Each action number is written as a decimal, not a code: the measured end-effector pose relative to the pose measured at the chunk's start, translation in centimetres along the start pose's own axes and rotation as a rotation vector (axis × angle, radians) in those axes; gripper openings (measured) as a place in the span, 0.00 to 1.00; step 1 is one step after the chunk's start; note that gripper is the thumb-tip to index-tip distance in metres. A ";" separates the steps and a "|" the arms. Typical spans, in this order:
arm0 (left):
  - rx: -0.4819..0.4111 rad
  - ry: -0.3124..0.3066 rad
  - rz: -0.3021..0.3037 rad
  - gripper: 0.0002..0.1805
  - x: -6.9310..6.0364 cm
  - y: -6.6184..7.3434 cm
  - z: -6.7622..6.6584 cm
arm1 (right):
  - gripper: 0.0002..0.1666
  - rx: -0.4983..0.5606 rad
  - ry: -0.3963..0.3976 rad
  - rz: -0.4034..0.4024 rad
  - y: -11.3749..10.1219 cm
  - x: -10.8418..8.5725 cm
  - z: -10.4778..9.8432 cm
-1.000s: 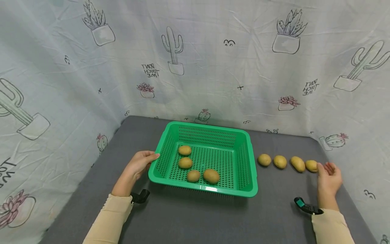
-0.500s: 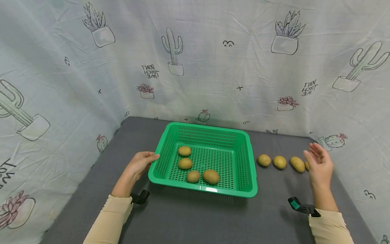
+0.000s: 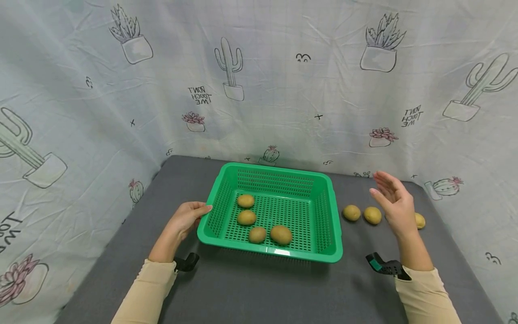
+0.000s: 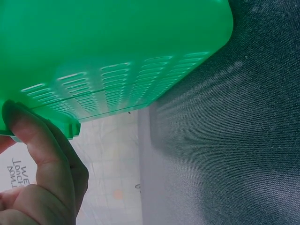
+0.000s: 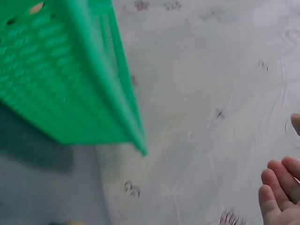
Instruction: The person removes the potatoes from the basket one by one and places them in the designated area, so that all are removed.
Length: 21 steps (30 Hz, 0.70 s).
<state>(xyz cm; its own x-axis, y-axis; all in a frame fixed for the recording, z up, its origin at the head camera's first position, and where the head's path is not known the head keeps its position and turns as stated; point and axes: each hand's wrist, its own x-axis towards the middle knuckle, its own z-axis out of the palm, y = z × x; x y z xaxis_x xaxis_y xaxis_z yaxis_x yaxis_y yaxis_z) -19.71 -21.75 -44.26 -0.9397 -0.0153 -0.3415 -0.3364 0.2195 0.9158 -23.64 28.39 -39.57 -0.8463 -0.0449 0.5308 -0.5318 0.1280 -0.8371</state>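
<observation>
"Looking through the head camera, I see the left hand (image 3: 186,219) gripping the green basket (image 3: 275,180) at its left end, thumb over the rim (image 3: 243,245), fingers bent beneath."

"And the right hand (image 3: 398,207)?"

"To the right of the basket, fingers loosely extended, thumb well apart. I see nothing in its grasp."

"Where are the potatoes (image 3: 246,217)?"

"Four lie inside the basket: two toward its left end, two near its front wall. Two loose potatoes (image 3: 351,213) (image 3: 372,215) sit on the table (image 3: 251,288) just right of the basket; a farther potato (image 3: 420,220) lies well apart from it. I can't tell what the right hand hides."

"How would they handle?"

"Firm and fairly heavy for their size, I judge, with smooth skin and a tendency to roll. I'd pinch one across its middle, thumb against fingers; gently, so it doesn't bruise."

"And the basket itself?"

"Light, I reckon: thin pierced plastic, a bit springy along the long walls, maybe slick. I'd hold the rim at both short ends, since the potatoes could tip it."
</observation>
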 end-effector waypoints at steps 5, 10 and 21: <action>0.010 -0.004 0.004 0.27 0.0 0.1 0.0 | 0.28 -0.023 -0.133 -0.036 -0.9 1.2 1.5; 0.007 -0.002 -0.001 0.29 0.1 0.2 0.0 | 0.28 -0.056 -0.229 -0.001 -1.3 2.4 2.6; 0.004 0.002 0.000 0.31 -0.1 0.1 0.1 | 0.29 -0.088 -0.420 0.100 -0.8 4.7 6.1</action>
<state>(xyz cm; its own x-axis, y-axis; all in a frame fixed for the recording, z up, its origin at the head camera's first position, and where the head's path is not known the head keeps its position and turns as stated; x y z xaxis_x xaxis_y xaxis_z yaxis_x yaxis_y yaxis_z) -19.64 -21.65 -44.18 -0.9400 -0.0176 -0.3408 -0.3360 0.2233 0.9150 -27.41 22.02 -37.18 -0.8418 -0.4249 0.3329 -0.4576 0.2348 -0.8576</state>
